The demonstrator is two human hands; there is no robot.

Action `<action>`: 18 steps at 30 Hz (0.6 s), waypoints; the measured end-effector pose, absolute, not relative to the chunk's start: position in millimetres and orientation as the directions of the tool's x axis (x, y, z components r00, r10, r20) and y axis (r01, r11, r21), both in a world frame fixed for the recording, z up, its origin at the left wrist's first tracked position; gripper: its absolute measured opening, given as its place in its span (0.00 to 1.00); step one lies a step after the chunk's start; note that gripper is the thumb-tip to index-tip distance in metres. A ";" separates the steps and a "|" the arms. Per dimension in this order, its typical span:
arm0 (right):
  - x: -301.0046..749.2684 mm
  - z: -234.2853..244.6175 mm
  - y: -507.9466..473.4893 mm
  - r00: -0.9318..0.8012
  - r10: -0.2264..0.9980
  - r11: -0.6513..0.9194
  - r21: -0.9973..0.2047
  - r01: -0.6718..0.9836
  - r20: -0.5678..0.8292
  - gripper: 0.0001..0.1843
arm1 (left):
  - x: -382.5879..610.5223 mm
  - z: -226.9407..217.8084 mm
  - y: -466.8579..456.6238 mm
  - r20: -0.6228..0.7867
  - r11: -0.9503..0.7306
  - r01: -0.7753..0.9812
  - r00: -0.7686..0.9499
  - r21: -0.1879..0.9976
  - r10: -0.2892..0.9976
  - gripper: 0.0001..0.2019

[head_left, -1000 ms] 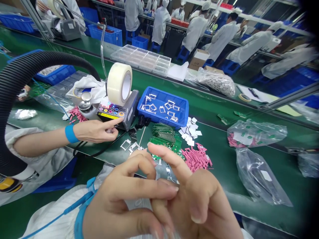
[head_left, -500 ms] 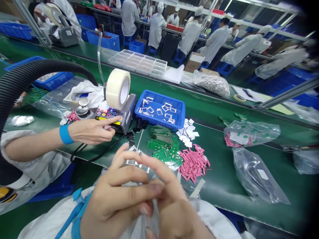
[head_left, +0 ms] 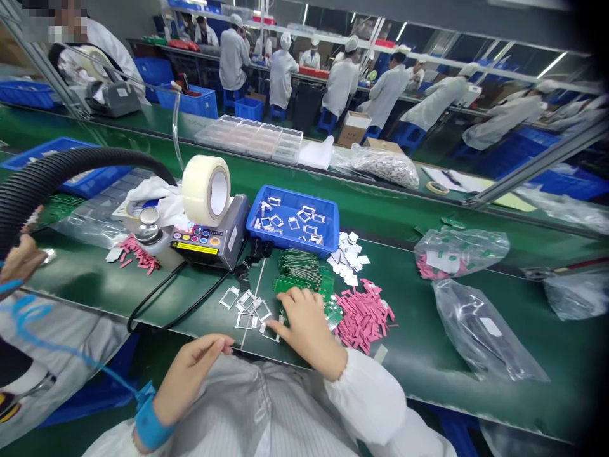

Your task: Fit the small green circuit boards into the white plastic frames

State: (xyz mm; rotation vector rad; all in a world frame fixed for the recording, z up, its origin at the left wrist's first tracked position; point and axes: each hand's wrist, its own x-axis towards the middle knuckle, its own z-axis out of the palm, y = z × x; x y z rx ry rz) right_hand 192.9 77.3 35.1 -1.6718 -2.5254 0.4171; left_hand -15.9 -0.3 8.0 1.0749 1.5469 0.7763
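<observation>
My right hand [head_left: 307, 327] lies spread over the near end of the green circuit boards [head_left: 299, 285], its fingertips close to a small metal frame [head_left: 270, 331]. Several more thin metal frames [head_left: 245, 311] lie on the green belt [head_left: 404, 324] left of it. My left hand [head_left: 193, 368], with a blue wrist strap [head_left: 151, 422], hangs at the belt's near edge, touching nothing I can see. Pink strips [head_left: 362, 317] and white square pieces [head_left: 348, 261] lie right of the boards. A blue tray [head_left: 292, 219] holds more metal frames.
A tape roll [head_left: 206, 190] sits on a grey dispenser [head_left: 204, 244] beyond my hands. A co-worker's hand [head_left: 19, 260] is at the left edge, under a black corrugated hose [head_left: 61, 171]. Plastic bags [head_left: 459, 252] lie on the right. Workers in white sit along the far benches.
My hands have come apart and dropped from close before the camera onto the belt. The clear plastic between them is gone from view. The co-worker's hand has left the dispenser panel, moving left.
</observation>
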 end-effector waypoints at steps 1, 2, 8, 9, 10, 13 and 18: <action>186.0 29.1 80.1 -0.391 0.916 0.360 -0.251 0.899 -0.087 0.20 | -15.7 5.8 0.2 -0.415 0.418 0.178 -0.056 0.891 0.908 0.15; 178.9 24.0 82.1 -0.384 0.919 0.353 -0.242 0.904 -0.092 0.21 | -14.4 4.3 1.7 -0.436 0.440 0.104 -0.060 0.892 0.898 0.15; 161.8 11.2 95.6 -0.343 0.927 0.306 -0.225 0.925 -0.150 0.13 | 5.5 -0.9 24.9 -0.481 0.474 -0.183 0.005 0.861 0.876 0.17; 163.2 10.8 98.0 -0.338 0.928 0.299 -0.230 0.926 -0.157 0.13 | 9.0 -1.5 29.1 -0.477 0.471 -0.182 0.013 0.863 0.879 0.17; 164.6 10.6 100.0 -0.333 0.928 0.292 -0.234 0.927 -0.164 0.12 | 12.0 -2.0 32.9 -0.474 0.470 -0.180 0.022 0.864 0.880 0.18; 166.6 9.5 102.9 -0.327 0.927 0.279 -0.248 0.928 -0.182 0.08 | 17.8 -3.3 40.4 -0.476 0.477 -0.180 0.052 0.860 0.878 0.18; 165.3 13.6 102.9 -0.313 0.940 0.279 -0.222 0.934 -0.136 0.08 | 16.2 -5.6 41.8 -0.479 0.479 -0.216 0.058 0.851 0.876 0.17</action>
